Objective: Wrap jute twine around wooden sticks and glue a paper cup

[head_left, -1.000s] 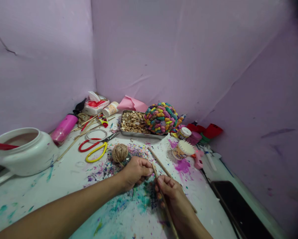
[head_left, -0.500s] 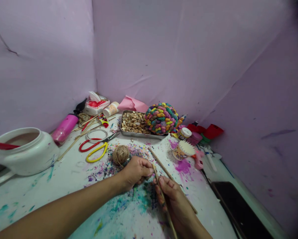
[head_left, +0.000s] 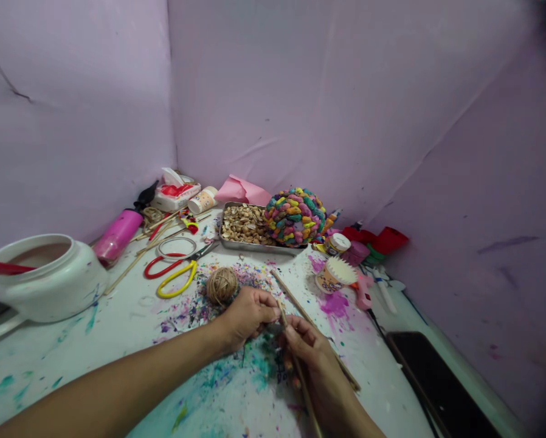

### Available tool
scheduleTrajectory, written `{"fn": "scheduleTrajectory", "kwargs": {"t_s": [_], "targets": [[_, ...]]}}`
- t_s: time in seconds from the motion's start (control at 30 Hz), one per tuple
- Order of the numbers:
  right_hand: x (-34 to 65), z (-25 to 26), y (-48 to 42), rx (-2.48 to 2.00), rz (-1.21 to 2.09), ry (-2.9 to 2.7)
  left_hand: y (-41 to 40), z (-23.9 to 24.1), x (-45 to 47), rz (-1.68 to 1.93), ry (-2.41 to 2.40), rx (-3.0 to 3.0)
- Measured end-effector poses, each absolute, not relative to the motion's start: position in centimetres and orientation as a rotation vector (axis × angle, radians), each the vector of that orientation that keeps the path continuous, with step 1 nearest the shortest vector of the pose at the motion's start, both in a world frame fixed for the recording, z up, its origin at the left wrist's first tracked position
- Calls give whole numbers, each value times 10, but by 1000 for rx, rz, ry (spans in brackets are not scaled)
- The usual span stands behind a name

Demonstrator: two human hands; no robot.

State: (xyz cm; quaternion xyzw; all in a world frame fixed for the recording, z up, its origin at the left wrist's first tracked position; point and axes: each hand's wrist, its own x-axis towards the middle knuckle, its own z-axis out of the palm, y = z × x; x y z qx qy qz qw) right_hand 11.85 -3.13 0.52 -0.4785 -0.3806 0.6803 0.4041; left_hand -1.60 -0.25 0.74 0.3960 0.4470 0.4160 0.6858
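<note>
My right hand [head_left: 316,362] grips a thin wooden stick [head_left: 307,395] that runs from near my wrist up to its tip between the two hands. My left hand [head_left: 248,313] pinches at that tip, fingers closed around it; what it holds there is too small to tell. A ball of jute twine [head_left: 221,285] lies just beyond my left hand. A second long stick [head_left: 295,301] rests flat on the paint-spattered white table [head_left: 131,316], passing under my right hand.
A steel tray of shells [head_left: 245,226] and a multicoloured woven ball [head_left: 295,216] sit at the back. Yellow and red scissors [head_left: 175,272], a pink bottle [head_left: 118,236] and a white pot [head_left: 45,277] are left. A paper cup [head_left: 334,275] and a black phone [head_left: 435,380] are right.
My right hand has slid a little up the stick toward my left hand, so the fingertips nearly meet. The rest has not moved.
</note>
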Motion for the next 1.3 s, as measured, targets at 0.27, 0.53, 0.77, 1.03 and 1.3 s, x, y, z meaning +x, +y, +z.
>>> {"fn": "scheduleTrajectory", "kwargs": {"t_s": [0.27,0.53,0.77,1.03,1.3], "targets": [[122,-7,-29,-1369,1399,-1054,-1,7,-13,913,1058,913],[121,-3,-30,-1416,1360,-1079,-2,10,-11,981,1069,904],[120,5,-32,-1380,1413,-1077,0,9,-14,917,1046,885],[122,-5,-31,-1304,1519,-1090,0,11,-15,893,1065,869],[125,-12,-29,-1150,1657,-1042,2,10,-16,835,999,826]]}}
